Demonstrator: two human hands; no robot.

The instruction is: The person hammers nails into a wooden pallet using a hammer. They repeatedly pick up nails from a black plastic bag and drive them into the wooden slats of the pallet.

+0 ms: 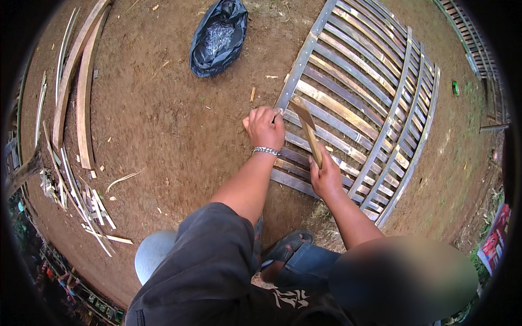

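On bare ground, a slatted bamboo panel point(353, 103) lies flat. Right hand point(325, 176) fingers close around a stiff wooden stick point(307, 129) at its lower end; left hand point(265, 127) fingers pinch at the panel's edge rail.

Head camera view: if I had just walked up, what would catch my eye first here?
Most likely the big slatted panel of grey and pale strips lying on the bare earth at upper right. At its near edge the left hand pinches something small against a slat, while the right hand grips a wooden stick raised over it. A black bag of nails lies open at the top.
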